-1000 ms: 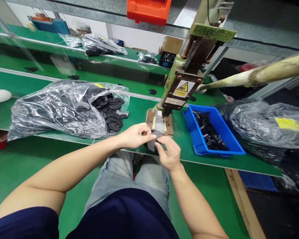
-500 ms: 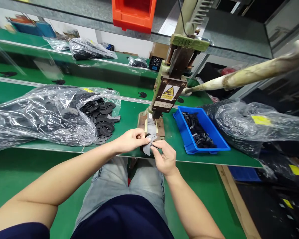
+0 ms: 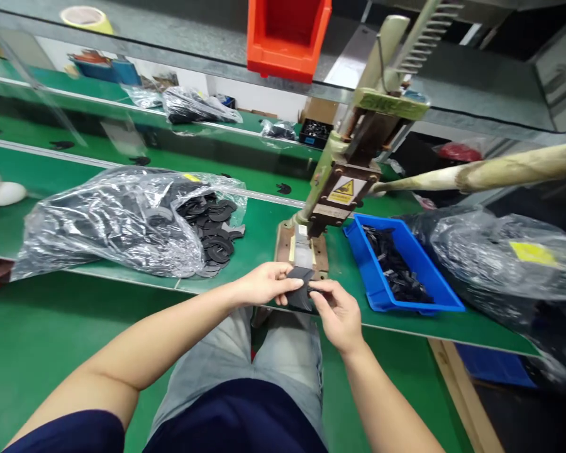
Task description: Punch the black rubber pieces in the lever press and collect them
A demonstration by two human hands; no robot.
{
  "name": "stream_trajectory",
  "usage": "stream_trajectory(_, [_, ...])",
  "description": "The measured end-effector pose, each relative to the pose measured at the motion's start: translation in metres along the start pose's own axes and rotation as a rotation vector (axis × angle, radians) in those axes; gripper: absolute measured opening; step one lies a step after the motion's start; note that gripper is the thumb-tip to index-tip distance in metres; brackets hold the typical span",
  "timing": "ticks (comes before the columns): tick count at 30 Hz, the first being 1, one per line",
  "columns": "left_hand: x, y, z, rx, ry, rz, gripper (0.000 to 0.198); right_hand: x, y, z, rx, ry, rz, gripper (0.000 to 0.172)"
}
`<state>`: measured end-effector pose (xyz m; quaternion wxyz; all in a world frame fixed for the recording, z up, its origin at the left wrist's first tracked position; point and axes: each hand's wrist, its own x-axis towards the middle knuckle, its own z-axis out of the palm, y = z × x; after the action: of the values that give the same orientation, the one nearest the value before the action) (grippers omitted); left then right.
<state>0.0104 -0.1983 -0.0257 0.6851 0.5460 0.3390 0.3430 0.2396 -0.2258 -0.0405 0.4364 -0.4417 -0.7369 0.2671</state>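
My left hand [image 3: 271, 284] is closed on a flat, dark grey curved plastic part [image 3: 300, 298], thumb on its top face. At the part's right edge, my right hand [image 3: 337, 309] pinches a small black piece [image 3: 315, 289], mostly hidden by the fingertips. Both hands are at the table's front edge, just before the base [image 3: 283, 245] of a hand press [image 3: 344, 182]. To the left, similar dark curved parts [image 3: 217, 245] spill from a clear plastic bag [image 3: 108, 220]. Right of the press, a blue bin [image 3: 434, 302] holds many small black pieces [image 3: 396, 267].
The press's long lever [image 3: 490, 170] reaches out to the right. Another filled plastic bag [image 3: 490, 251] lies beyond the blue bin. An orange bin [image 3: 287, 60] sits on the shelf above. Several dark parts lie on the green belt [image 3: 188, 167] behind.
The view has swung left, so everything appears shifted rightward and lower. The curved part has turned in my hands and now looks darker. Both hands keep their hold.
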Motion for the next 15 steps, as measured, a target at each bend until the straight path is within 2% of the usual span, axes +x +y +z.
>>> stream_trajectory(5, [-0.005, -0.012, -0.007, 0.02, 0.032, -0.016, 0.057, 0.003, 0.016, 0.002, 0.033, -0.04, 0.07, 0.024])
stream_trajectory(7, [-0.011, -0.012, -0.02, 0.034, 0.068, 0.011, 0.057, 0.006, 0.025, 0.002, 0.005, -0.016, 0.144, 0.032])
stream_trajectory(9, [-0.022, -0.008, -0.043, 0.09, 0.18, 0.074, 0.053, 0.008, 0.034, 0.0, -0.033, 0.03, 0.256, 0.041])
stream_trajectory(10, [-0.03, -0.003, -0.06, 0.147, 0.279, 0.121, 0.05, 0.008, 0.038, -0.001, -0.043, 0.051, 0.301, 0.043])
stream_trajectory(12, [-0.052, 0.013, -0.103, 0.338, 0.555, 0.224, 0.043, 0.005, 0.044, -0.002, -0.049, 0.088, 0.38, 0.042])
stream_trajectory(14, [-0.079, 0.037, -0.157, 0.666, 0.895, 0.312, 0.034, 0.0, 0.048, -0.003, -0.055, 0.129, 0.425, 0.034])
stream_trajectory(15, [-0.093, 0.05, -0.187, 0.816, 1.047, 0.302, 0.031, -0.003, 0.05, -0.004, -0.06, 0.141, 0.421, 0.029])
